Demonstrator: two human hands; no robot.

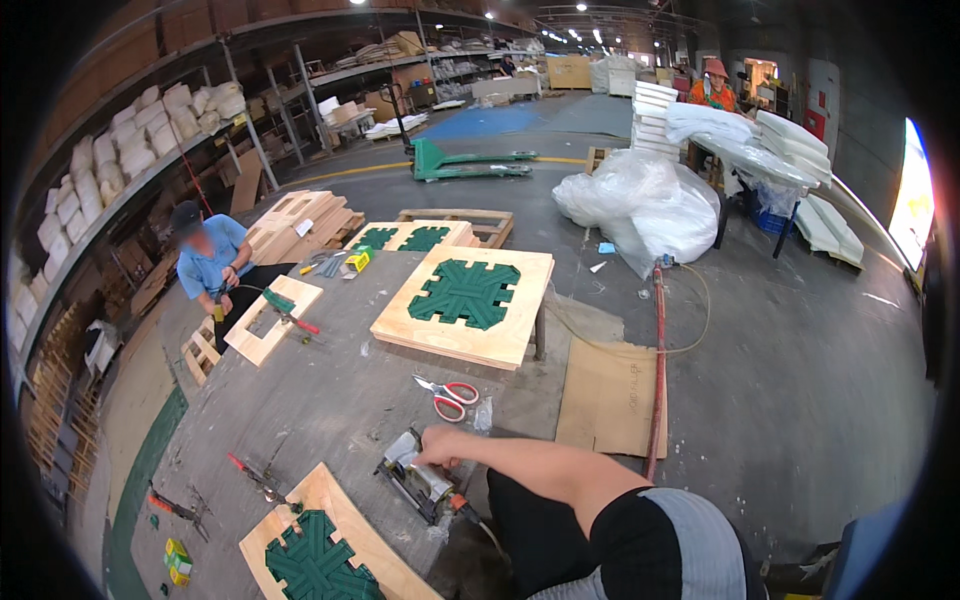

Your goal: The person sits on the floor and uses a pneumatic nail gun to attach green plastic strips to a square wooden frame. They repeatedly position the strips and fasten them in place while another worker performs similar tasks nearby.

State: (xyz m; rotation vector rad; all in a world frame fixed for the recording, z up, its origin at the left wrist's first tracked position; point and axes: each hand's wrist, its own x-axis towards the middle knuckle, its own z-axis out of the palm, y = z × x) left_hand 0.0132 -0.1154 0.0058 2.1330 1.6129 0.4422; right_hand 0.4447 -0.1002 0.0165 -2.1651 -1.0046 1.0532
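My right hand (440, 446) reaches across the table with its fingers closed on a grey pneumatic staple gun (428, 478), which lies on the tabletop with its hose trailing toward me. My left hand is out of view. Just beyond the staple gun lie red-and-white-handled scissors (452, 398). At the near edge a plywood panel (262, 540) carries woven green webbing (318, 562). Farther off, a stack of plywood panels (392, 324) is topped by a similar green webbing piece (466, 293).
Red-handled clamps (262, 478) and a yellow-green box (177, 562) lie on the left of the grey table (300, 410). Across it, a person in a blue shirt (224, 250) works on a panel (272, 318). A red hose (659, 370) runs along the floor at right, beside flat cardboard (606, 395).
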